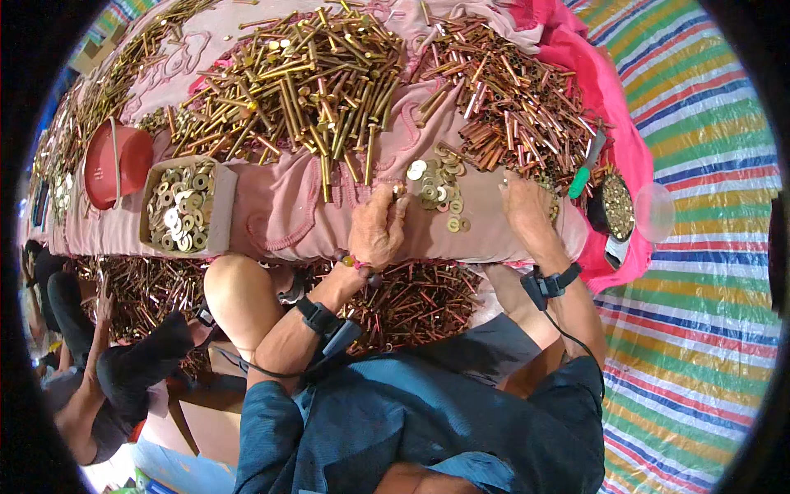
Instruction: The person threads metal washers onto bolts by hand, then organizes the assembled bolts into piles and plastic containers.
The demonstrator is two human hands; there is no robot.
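Observation:
My left hand (pixel 378 228) is closed in a pinch over the pink cloth. A small coppery piece shows at its fingertips, too small to name. Just right of it lies a loose scatter of flat brass-coloured washers (pixel 444 191). My right hand (pixel 527 210) bends its fingers down at the near edge of a heap of reddish metal sleeves (pixel 514 90); whatever they grip is hidden. Beyond my left hand rises a big pile of long golden bolts (pixel 317 78).
A box of washers (pixel 183 206) and a red bucket (pixel 119 165) stand left. A green-handled tool (pixel 581 177) and a dark bowl of small parts (pixel 617 206) sit right. More metal pieces (pixel 411 305) lie below the cloth's edge. Another person's arm (pixel 90 362) shows at far left.

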